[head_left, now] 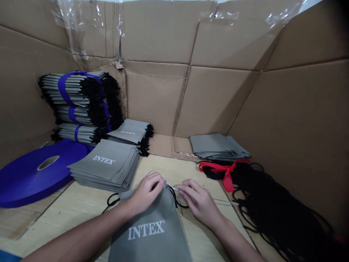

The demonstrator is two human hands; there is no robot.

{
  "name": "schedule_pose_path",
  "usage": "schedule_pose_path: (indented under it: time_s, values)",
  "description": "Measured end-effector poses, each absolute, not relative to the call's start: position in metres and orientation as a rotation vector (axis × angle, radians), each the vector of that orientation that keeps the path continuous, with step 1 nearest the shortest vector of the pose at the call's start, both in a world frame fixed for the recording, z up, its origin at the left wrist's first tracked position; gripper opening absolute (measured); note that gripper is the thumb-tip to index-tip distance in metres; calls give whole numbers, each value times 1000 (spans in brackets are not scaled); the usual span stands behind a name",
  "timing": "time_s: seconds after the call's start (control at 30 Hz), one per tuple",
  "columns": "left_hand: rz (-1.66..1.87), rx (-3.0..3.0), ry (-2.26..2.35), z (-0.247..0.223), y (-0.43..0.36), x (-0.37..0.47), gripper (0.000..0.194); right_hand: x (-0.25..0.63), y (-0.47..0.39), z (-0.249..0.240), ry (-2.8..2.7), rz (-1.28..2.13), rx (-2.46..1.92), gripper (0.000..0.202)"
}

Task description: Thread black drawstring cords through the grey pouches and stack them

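Observation:
A grey drawstring bag (147, 238) printed INTEX lies flat before me on the pale board. My left hand (148, 191) is closed on its top edge, fingers bunched over the hem. A loop of black cord (110, 200) sticks out at the bag's left top corner. More black cord (177, 202) comes out at the right top corner and curves toward my right hand (197, 200). That hand pinches a thin pale rod (226, 201), whose tip points at the corner and whose other end reaches out to the right. Whether the cord is fixed to the rod, I cannot tell.
A stack of INTEX bags (105, 165) sits at left, beside a purple ribbon roll (27, 174). Behind are corded bags (129, 131) and tied bundles (76, 98). At right lie grey pieces (218, 145) and black cords (275, 211) with a red ribbon (227, 176). Cardboard walls (155, 94) surround the board.

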State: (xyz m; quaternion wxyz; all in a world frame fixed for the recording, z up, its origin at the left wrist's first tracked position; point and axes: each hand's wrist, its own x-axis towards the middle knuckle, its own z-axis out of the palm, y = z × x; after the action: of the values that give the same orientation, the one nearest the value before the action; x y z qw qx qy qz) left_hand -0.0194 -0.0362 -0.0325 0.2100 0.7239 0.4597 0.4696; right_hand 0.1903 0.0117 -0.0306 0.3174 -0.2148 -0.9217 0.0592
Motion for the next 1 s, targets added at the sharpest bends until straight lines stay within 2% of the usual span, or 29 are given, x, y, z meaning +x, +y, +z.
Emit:
schedule_pose_path:
  time_s: [0.33, 0.67, 1.0]
  values:
    - [1287, 2005, 1279, -31, -36, -19, 30, 189, 11, -30, -2453, 139, -588, 26]
    - [1319, 1986, 1258, -32, -35, -21, 28, 188, 13, -30, -2429, 323, -586, 25]
    - [1324, 1975, 1203, -34, -34, -23, 28, 190, 11, -27, -2456, 289, -585, 25]
